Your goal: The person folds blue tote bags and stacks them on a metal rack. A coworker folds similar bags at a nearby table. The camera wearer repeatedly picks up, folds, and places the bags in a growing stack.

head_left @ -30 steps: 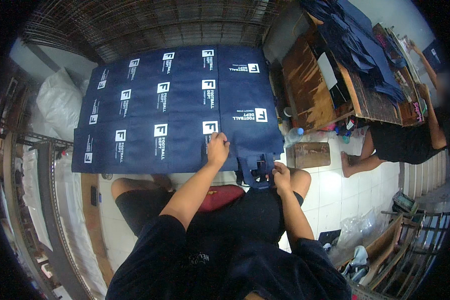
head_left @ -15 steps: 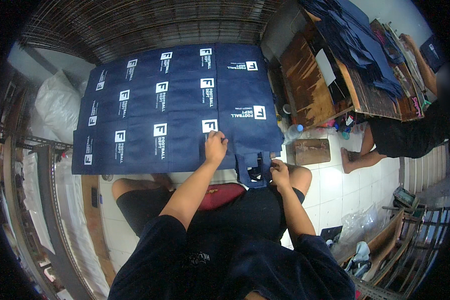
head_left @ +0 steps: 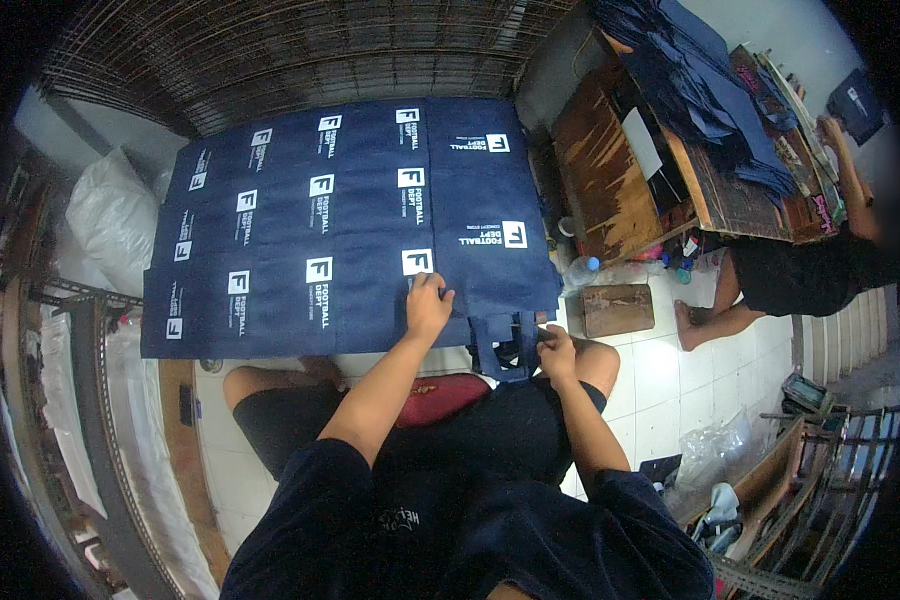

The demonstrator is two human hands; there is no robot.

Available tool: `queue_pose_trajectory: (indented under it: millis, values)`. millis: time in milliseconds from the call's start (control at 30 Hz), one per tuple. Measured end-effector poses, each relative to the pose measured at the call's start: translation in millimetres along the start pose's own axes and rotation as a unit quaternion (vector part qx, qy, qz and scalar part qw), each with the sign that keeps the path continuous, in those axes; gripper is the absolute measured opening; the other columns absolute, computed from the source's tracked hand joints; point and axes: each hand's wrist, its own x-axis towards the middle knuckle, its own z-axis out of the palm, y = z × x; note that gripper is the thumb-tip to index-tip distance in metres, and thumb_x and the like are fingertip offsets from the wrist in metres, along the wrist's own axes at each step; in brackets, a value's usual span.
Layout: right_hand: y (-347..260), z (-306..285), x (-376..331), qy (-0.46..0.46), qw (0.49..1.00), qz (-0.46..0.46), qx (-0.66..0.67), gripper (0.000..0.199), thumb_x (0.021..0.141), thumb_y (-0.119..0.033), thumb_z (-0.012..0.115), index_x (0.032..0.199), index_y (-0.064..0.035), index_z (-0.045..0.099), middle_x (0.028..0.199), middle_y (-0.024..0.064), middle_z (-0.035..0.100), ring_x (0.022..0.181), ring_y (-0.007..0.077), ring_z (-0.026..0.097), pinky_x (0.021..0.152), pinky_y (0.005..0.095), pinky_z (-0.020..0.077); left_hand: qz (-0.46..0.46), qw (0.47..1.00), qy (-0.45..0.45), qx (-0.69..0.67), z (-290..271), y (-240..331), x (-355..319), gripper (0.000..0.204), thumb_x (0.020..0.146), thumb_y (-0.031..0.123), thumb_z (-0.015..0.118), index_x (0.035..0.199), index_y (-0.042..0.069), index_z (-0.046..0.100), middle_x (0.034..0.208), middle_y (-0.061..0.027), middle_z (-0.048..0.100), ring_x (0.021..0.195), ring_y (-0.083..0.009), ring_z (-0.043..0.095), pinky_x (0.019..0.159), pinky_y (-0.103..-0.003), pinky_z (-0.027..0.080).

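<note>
Pressing navy bag (head_left: 490,240) flat — left hand (head_left: 428,305) (fingers spread); right hand (head_left: 557,352) pinching handle (head_left: 510,345)

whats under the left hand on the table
The left hand presses flat on a spread of overlapping navy blue bags with white square prints. The surface beneath the bags is covered, so it cannot be seen.

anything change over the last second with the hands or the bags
Very little. The right hand has slid slightly left along the handle loops of the front bag and keeps its pinch there. The left hand stays flat on the navy bags, which lie overlapped as before.
</note>
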Motion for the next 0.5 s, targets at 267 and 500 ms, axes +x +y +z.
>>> queue_pose_trajectory:
  millis: [267, 500]
  values:
    - [-46, -6, -17, 0.095, 0.995, -0.036, 0.020, 0.039, 0.082, -0.021, 0.066, 0.112, 0.0020, 0.055, 0.094, 0.0178, 0.063, 0.079, 0.0272, 0.063, 0.073, 0.0373, 0.0495, 0.137, 0.973, -0.161, -0.089, -68, 49, -61, 0.032, 0.071, 0.034, 0.071, 0.079, 0.008, 0.053, 0.082, -0.0098, 0.055, 0.080, -0.0318, 0.057, 0.070, -0.045, 0.045]
    - [-217, -75, 64, 0.229, 0.879, -0.418, 0.010, 0.030, 0.083, -0.015, 0.064, 0.108, 0.0016, 0.058, 0.102, 0.0168, 0.061, 0.092, 0.0298, 0.059, 0.082, 0.0381, 0.0457, 0.099, 0.865, -0.480, -0.106, -128, 54, -142, 0.045, 0.078, 0.053, 0.065, 0.078, 0.009, 0.052, 0.078, -0.0072, 0.057, 0.072, -0.0257, 0.059, 0.065, -0.040, 0.046]
